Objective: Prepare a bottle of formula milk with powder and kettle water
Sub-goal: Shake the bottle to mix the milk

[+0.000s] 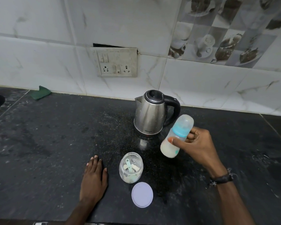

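Right hand gripping a capped baby bottle — fingers and thumb curled round its middle, bottle tilted and lifted off the counter, milky liquid in its lower part; steel kettle standing just behind, lid closed, handle toward the bottle; left hand flat on the counter, fingers straight and close together, holding nothing; open powder jar just beside it — scoop inside; jar lid lying in front.
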Demonstrator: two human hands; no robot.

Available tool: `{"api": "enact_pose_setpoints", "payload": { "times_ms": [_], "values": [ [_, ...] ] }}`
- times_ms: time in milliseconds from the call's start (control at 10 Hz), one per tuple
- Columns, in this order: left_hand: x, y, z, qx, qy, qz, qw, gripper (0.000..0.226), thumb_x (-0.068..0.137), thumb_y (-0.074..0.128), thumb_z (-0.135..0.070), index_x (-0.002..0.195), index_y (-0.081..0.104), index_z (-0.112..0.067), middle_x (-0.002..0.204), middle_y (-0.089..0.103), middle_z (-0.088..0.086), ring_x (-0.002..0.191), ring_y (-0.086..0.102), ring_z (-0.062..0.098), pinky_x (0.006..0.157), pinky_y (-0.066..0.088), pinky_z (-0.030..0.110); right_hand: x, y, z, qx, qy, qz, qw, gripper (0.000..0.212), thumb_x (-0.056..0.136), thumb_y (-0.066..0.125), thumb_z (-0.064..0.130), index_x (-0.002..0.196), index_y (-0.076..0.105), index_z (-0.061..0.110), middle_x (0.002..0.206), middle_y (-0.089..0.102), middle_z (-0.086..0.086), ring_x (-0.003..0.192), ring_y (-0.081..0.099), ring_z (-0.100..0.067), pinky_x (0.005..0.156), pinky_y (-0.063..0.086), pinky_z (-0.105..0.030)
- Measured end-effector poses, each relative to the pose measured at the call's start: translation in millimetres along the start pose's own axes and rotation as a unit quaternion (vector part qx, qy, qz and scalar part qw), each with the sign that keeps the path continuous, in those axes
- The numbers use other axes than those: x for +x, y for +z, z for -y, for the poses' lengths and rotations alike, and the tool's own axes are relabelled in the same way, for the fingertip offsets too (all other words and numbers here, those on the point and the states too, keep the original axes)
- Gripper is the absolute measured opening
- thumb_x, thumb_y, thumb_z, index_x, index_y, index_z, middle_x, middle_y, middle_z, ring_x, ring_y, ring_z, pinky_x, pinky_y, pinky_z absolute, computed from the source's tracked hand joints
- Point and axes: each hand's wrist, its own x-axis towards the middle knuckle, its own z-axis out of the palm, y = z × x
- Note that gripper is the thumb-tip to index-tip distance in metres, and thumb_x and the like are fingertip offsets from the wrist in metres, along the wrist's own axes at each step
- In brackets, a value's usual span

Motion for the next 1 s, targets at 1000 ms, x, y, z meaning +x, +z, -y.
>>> {"api": "enact_pose_setpoints", "payload": {
  "times_ms": [1000],
  "values": [
    [0,1,1,-0.004,0.008,-0.010,1.000,0.063,0.097,0.030,-0.041,0.131,0.059,0.003,0.149,0.046,0.022,0.140,0.041,0.036,0.117,0.032,0.049,-2,-16,-1,-0.178,0.062,-0.043,0.981,0.050,0.054,0.086,0.051,0.097,0.077,0.025,0.084,0.078,0.011,0.080,0.074,-0.005,0.077,0.061,-0.041]
  ]
}}
